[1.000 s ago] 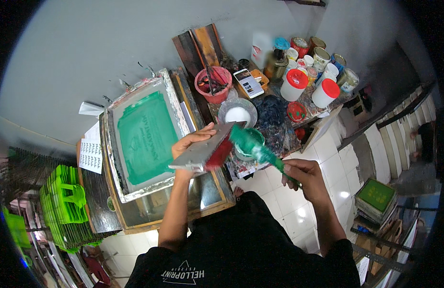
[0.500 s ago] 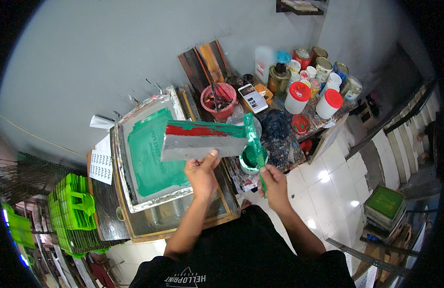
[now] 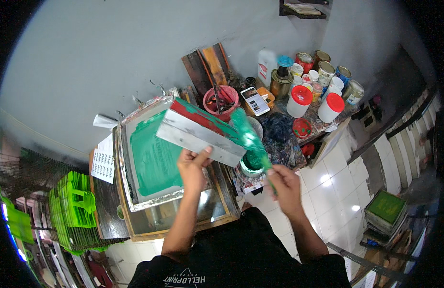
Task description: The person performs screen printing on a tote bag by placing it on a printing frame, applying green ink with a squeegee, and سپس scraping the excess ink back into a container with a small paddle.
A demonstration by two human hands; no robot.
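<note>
My left hand (image 3: 192,165) grips the pale handle of a wide squeegee (image 3: 199,137), whose red blade edge carries green ink. It is tilted, its left end higher. In my right hand (image 3: 283,185) is a green-coated spatula (image 3: 251,132), blurred by motion, its blade against or very close to the squeegee's right end. An open tub of green ink (image 3: 253,162) stands right under the spatula. Behind the squeegee lies a framed printing screen (image 3: 130,194), its mesh smeared with green ink.
A pink bucket (image 3: 221,101) with tools stands behind the squeegee, beside a phone (image 3: 254,101). Red-lidded jars (image 3: 298,102) and several paint cans crowd the bench's right. Green cut pieces (image 3: 73,199) sit on a rack at left. Stacked screens (image 3: 385,201) are at far right.
The squeegee has tilted, its left end rising and right end dropping. The spatula has swung to lean further left, and my right hand has moved slightly right.
</note>
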